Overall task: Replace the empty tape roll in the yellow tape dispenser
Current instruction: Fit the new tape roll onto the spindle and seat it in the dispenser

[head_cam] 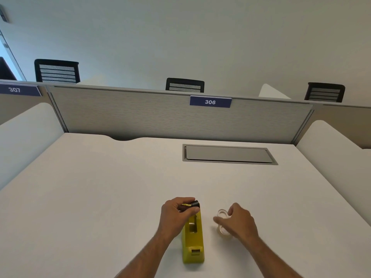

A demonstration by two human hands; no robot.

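The yellow tape dispenser lies on the white desk near the front edge, its cutter end toward me and its roll bay open on top. My left hand is closed on a black spindle just above the dispenser's far end. To the right of the dispenser, my right hand hovers over two clear tape rolls, fingers spread. One roll shows beyond the fingers, the other is partly hidden under the palm. Whether the fingers touch a roll I cannot tell.
A grey cable hatch is set flush into the desk further back on the right. A grey partition labelled 306 closes the far side. White side dividers stand at left and right. Black chairs show behind the partition.
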